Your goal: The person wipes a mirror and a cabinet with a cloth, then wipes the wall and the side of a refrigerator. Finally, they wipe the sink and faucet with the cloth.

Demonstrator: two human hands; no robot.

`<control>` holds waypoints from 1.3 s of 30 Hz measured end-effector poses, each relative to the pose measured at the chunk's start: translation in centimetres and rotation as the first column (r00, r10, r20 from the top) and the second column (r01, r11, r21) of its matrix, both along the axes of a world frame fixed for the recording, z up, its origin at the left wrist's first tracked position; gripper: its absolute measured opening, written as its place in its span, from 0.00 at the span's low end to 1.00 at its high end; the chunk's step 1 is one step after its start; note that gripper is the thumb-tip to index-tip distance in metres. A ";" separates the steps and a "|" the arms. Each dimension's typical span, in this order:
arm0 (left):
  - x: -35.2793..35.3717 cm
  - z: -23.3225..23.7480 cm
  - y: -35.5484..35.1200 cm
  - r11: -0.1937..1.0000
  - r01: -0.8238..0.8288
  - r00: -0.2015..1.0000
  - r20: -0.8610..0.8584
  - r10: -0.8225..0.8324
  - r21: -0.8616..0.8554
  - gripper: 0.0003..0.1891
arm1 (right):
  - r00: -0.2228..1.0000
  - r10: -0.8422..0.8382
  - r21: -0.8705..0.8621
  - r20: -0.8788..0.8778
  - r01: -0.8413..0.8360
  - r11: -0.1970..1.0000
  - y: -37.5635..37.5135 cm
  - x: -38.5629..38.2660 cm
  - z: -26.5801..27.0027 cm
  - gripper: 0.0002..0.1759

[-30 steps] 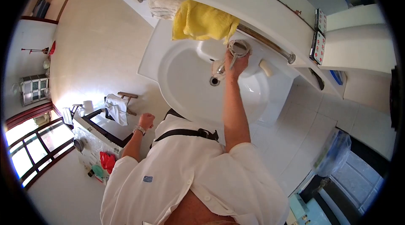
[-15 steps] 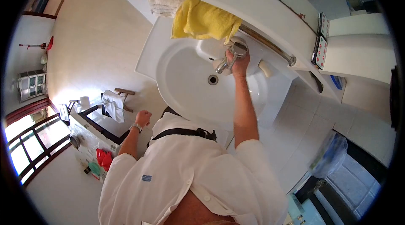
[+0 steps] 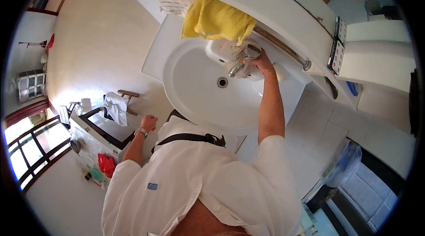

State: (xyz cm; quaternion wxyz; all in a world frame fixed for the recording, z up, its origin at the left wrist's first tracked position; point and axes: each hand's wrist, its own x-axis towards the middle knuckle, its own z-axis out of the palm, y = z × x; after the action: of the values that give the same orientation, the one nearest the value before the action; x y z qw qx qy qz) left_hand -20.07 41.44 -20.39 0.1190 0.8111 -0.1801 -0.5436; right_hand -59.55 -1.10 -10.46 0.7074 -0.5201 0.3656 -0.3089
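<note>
My right hand (image 3: pixel 263 62) is at the chrome faucet (image 3: pixel 253 51) on the back of the white washbasin (image 3: pixel 190 90), its fingers curled behind the spout. A pale, pinkish-white cloth (image 3: pixel 240 71) is bunched around the faucet's base and shows on both sides of it; my fingers seem closed on it, though they are partly hidden. Beside my right wrist, a pale bar-like object (image 3: pixel 279 72) lies on the basin's rim, partly covered. My left hand (image 3: pixel 149 123) hangs at my side, fingers curled in, with nothing visible in it.
Above the basin, a yellow towel (image 3: pixel 217 19) and a white towel (image 3: pixel 175 0) hang on a metal rail (image 3: pixel 283 47) under a white shelf. A wooden stool (image 3: pixel 128 94) with a white cloth stands left. At lower right is a bin with a plastic bag (image 3: pixel 343 165).
My right hand and forearm have shifted to the right around the faucet, and the wrist now covers part of the pale object on the rim. My left hand stays nearly still.
</note>
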 end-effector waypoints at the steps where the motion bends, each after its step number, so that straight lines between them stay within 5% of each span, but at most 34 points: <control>1: 0.2 -0.3 0.4 1.000 0.025 1.000 0.012 -0.025 -0.002 0.12 | 0.999 0.034 0.001 -0.014 -0.034 0.999 -0.2 -0.1 0.0 0.36; 3: 0.0 1.1 0.0 1.000 0.016 0.999 0.028 -0.016 -0.002 0.12 | 0.997 0.066 0.005 -0.027 -0.066 0.998 0.4 0.2 -0.4 0.33; 5: -0.3 1.3 -0.5 1.000 0.009 0.999 0.039 -0.008 -0.009 0.13 | 0.977 -0.201 -0.233 -0.066 0.181 0.955 2.0 1.2 -1.3 0.29; 6: -0.4 1.3 -0.3 1.000 0.005 0.999 0.044 -0.005 -0.007 0.13 | 0.978 -0.198 -0.233 -0.067 0.177 0.956 3.2 2.2 -1.3 0.29; 8: -0.4 1.3 -0.3 1.000 -0.004 0.999 0.051 0.004 -0.004 0.13 | 0.801 -0.597 -0.016 0.040 0.598 0.802 5.4 4.7 -1.8 0.30; 12: -1.1 1.9 -0.8 0.999 0.026 0.999 0.034 -0.025 -0.020 0.13 | 0.639 -0.768 -0.381 -0.045 0.700 0.604 5.6 6.5 -3.2 0.27; 16: -1.3 1.5 -0.6 0.999 -0.032 0.999 0.016 0.032 -0.017 0.14 | 0.838 -0.543 -0.039 -0.040 0.542 0.839 4.4 2.6 -2.3 0.26; 18: -1.0 1.5 -0.7 1.000 -0.001 1.000 0.028 0.001 -0.017 0.14 | 0.961 -0.263 0.127 0.082 0.251 0.960 3.1 0.0 -2.2 0.27; 24: -0.6 1.6 -0.9 1.000 0.021 0.999 0.048 -0.020 -0.011 0.13 | 0.997 -0.057 0.012 -0.055 0.058 0.998 4.1 0.0 -1.6 0.40; 26: -0.7 1.7 -0.8 1.000 0.030 0.998 0.049 -0.029 -0.005 0.13 | 0.878 -0.318 -0.457 -0.358 0.133 0.880 5.0 1.7 -2.0 0.36; 28: -0.9 1.7 -1.0 1.000 0.009 0.999 0.043 -0.009 0.004 0.13 | 0.843 -0.378 -0.543 -0.384 0.125 0.830 4.7 1.7 -5.0 0.32; 30: -1.0 1.8 -1.0 1.000 0.002 0.999 0.047 -0.002 -0.004 0.14 | 0.754 -0.591 -0.747 -0.288 0.209 0.631 5.1 3.0 -5.3 0.33; 35: -1.4 2.2 -1.2 0.999 -0.023 0.998 0.051 0.024 -0.024 0.14 | 0.620 -0.748 -0.740 -0.236 0.384 0.552 6.1 5.8 -9.0 0.37; 37: -1.1 1.4 -0.8 1.000 0.006 0.999 0.053 -0.007 0.007 0.13 | 0.529 -0.834 -0.378 0.157 0.812 0.444 5.1 6.9 -15.2 0.40; 39: -1.4 1.7 -1.0 0.999 -0.031 0.999 0.042 0.030 0.022 0.13 | 0.426 -0.904 -0.545 0.020 0.763 0.348 5.4 8.7 -11.8 0.41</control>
State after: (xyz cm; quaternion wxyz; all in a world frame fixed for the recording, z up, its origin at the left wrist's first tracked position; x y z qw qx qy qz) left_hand -21.45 40.43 -18.65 0.1144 0.8262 -0.1642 -0.5267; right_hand -50.88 4.30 -22.30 0.2321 -0.4495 0.5900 -0.6292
